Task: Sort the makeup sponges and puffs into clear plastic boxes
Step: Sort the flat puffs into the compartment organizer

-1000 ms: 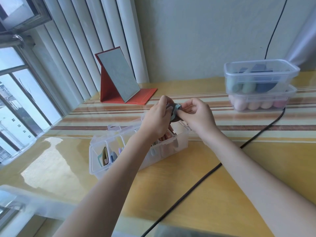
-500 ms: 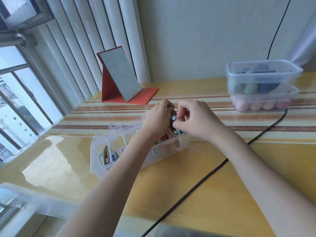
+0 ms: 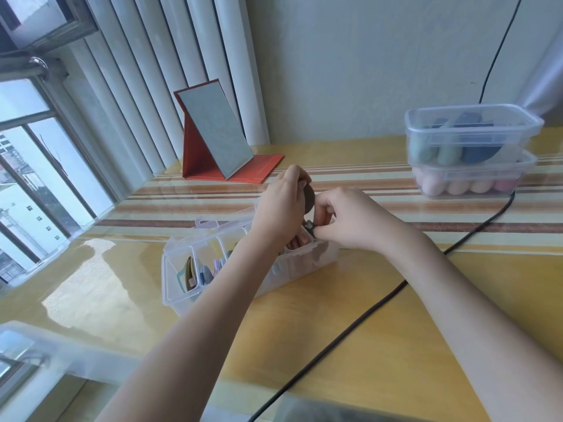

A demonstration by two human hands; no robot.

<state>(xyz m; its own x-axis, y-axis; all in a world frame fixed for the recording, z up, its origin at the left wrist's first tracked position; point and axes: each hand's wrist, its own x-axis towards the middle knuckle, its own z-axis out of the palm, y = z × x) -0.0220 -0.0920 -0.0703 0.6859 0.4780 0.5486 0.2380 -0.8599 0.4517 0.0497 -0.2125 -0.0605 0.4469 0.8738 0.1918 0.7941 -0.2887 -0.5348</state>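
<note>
Head view: both forearms reach forward over the yellow tabletop (image 3: 380, 345) and meet above the right end of the divided clear box (image 3: 243, 263). The left hand (image 3: 281, 205) curls its grip around a dark round puff (image 3: 309, 198), held on edge just above the box. The right hand (image 3: 350, 220) pinches a small dark item (image 3: 310, 226) at the box's rim; what it is cannot be made out. The left arm hides the box's middle compartments. The box's long axis runs from near left to far right. Two stacked clear boxes (image 3: 472, 153) stand far right.
</note>
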